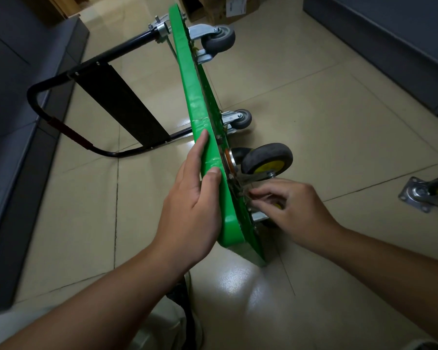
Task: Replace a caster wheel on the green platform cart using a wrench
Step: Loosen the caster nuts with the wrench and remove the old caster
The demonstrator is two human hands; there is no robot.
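The green platform cart point(197, 102) stands on its side edge on the tiled floor, its underside facing right. My left hand point(195, 198) grips the cart's near upper edge, thumb over the rim. My right hand point(288, 208) is at the underside near the mounting plate of a caster, fingertips pinched on something small at the plate; what it is cannot be made out. A caster with a black tyre and yellow hub point(267, 159) sticks out just above my right hand. A loose caster with a metal plate point(426, 194) lies on the floor at the right. No wrench is visible.
Two grey casters point(219, 40) point(239, 119) sit at the cart's far end. The black folding handle point(61, 127) lies out to the left. Dark cabinets line both sides. Cardboard boxes point(228, 7) stand beyond the cart. My knee shows at the bottom.
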